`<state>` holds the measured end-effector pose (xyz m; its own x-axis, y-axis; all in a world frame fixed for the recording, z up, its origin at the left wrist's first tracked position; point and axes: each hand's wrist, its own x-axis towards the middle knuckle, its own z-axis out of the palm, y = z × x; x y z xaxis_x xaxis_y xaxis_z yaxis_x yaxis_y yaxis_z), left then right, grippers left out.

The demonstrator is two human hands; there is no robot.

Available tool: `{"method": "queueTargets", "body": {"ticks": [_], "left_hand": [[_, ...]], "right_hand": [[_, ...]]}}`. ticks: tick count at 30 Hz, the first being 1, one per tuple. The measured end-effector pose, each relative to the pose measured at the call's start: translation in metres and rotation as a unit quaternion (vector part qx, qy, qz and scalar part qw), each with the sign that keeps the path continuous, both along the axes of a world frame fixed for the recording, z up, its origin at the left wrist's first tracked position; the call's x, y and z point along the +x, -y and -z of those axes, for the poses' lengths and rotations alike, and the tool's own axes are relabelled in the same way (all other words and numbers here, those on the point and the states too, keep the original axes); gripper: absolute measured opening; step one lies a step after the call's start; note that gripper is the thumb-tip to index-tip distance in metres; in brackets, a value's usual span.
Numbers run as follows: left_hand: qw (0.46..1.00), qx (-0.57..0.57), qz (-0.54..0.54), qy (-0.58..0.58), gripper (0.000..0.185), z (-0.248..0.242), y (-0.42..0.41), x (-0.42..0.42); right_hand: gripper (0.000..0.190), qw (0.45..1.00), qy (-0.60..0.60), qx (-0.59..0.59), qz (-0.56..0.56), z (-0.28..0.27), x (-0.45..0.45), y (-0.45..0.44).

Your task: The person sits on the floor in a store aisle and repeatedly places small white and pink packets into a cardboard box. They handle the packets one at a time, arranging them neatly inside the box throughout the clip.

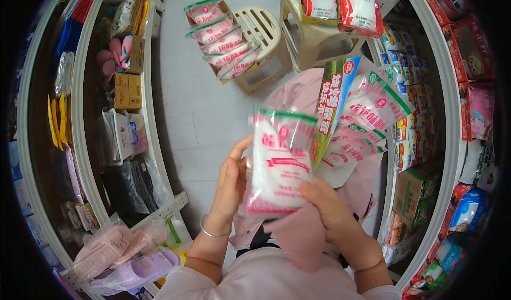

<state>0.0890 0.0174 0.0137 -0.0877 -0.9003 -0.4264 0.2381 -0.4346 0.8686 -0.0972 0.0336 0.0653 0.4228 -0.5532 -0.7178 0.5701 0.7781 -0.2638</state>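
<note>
In front of my lap, both hands hold a clear plastic bag of white granules (281, 160) with pink print and a green top strip. My left hand (231, 176), a bangle at its wrist, grips the bag's left edge, some fingers hidden behind it. My right hand (325, 204) has its thumb on the bag's lower right front. A pink cloth (301, 236) hangs from the right hand, below the bag. Beyond it on my lap, several similar bags (367, 108) lie in a box whose printed cardboard flap (335, 100) stands up.
A plastic stool (263, 32) bears an open box of similar bags (223, 40). Another stool (307, 40) carries a box of red-and-white bags (357, 4). Shelves line both sides; wrapped slippers (131, 268) stick out at lower left, and stacked packets (411, 128) fill the right shelf.
</note>
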Motion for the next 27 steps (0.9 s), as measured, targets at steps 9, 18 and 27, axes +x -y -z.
{"method": "queueTargets", "body": {"ticks": [9, 18, 27], "left_hand": [[0.962, 0.200, 0.051, -0.180, 0.079, 0.006, -0.006, -0.011], [0.772, 0.209, 0.037, -0.599, 0.102, 0.003, 0.012, -0.028], [0.878, 0.216, -0.002, -0.427, 0.085, -0.011, 0.009, -0.031]], "right_hand": [[0.034, 0.992, -0.015, -0.093, -0.081, 0.018, 0.007, -0.013], [0.027, 0.861, -0.249, -0.340, -0.285, 0.019, -0.016, -0.002], [0.028, 0.740, -0.394, -0.483, 0.252, -0.001, -0.033, -0.007]]}}
